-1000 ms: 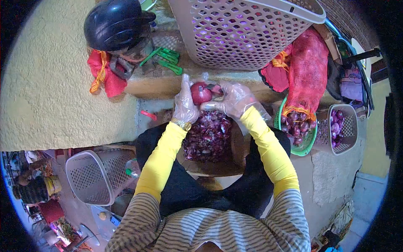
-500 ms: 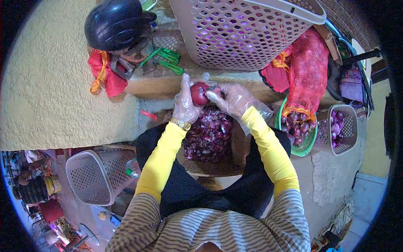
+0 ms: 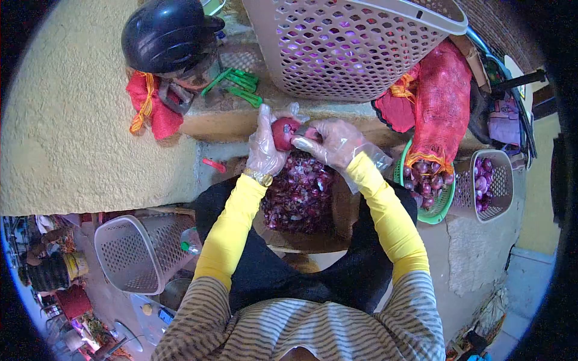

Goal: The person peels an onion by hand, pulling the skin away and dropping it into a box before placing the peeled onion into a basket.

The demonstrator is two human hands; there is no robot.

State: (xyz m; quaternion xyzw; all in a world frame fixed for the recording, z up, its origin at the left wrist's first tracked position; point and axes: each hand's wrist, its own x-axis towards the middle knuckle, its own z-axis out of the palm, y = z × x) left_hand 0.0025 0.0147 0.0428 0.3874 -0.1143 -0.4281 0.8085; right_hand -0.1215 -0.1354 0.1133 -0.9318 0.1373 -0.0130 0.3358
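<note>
A red onion [image 3: 283, 133] is held in my left hand [image 3: 265, 147], which wears a clear plastic glove. Against the onion's right side, my gloved right hand [image 3: 334, 143] is closed on a small dark object [image 3: 310, 133] that I cannot make out, with the thumb along it. Below both hands, a cardboard box [image 3: 344, 210] between my knees holds a heap of dark red onion skins [image 3: 298, 195].
A large perforated basket [image 3: 355, 54] stands ahead on the ledge, beside green-handled tools [image 3: 244, 90] and a black helmet [image 3: 165, 36]. On the right, a red mesh sack [image 3: 442, 96] spills onions into a green basket [image 3: 444, 207]. An empty-looking basket [image 3: 129, 256] lies left.
My left hand and the onion have shifted very slightly left. My right hand's thumb and the small object have moved a little over the onion's right side.
</note>
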